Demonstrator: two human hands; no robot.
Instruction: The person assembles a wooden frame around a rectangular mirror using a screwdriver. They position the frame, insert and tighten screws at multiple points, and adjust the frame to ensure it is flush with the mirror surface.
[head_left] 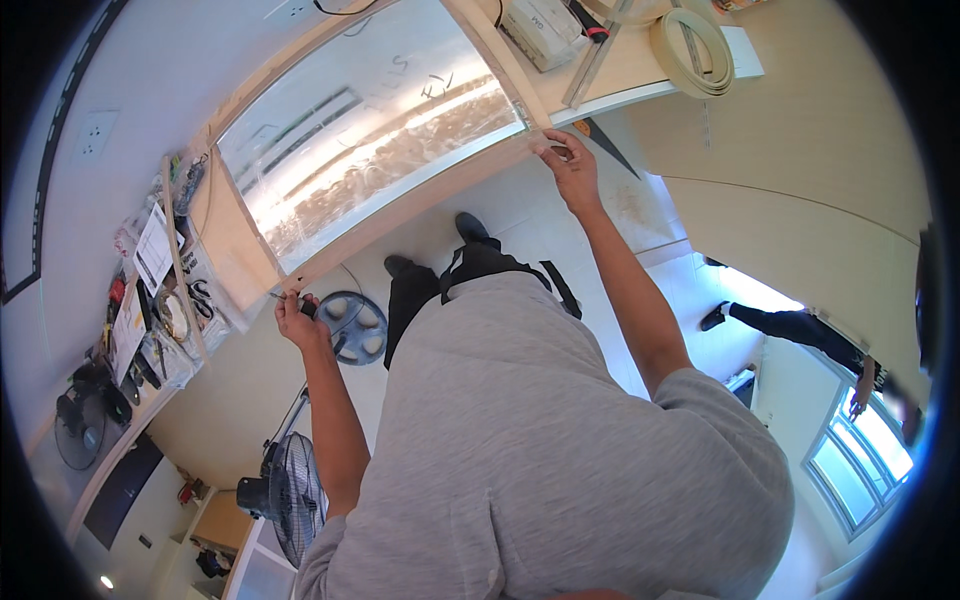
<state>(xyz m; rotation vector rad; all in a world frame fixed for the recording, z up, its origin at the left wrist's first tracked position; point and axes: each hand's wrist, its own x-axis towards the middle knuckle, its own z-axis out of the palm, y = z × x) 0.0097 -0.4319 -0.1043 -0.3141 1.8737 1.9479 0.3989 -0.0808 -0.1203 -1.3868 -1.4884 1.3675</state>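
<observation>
A wooden frame [400, 215] around a clear, shiny pane [370, 130] lies on the worktop before me. At its near left corner, my left hand [298, 318] is closed around a small dark-handled tool [310, 304]; a thin tip shows by the fingers, but its kind is unclear. My right hand [572, 175] is at the near right corner, thumb and fingertips pinched on the frame's edge. Marks and reflections cross the pane.
Rolls of pale edge banding [692, 55], a white box [540, 32] and a handsaw [608, 148] are at the right. Tools and papers [153, 250] crowd the left shelf. A standing fan [290, 495] and its round base [355, 328] are at lower left. Another person [800, 325] is at far right.
</observation>
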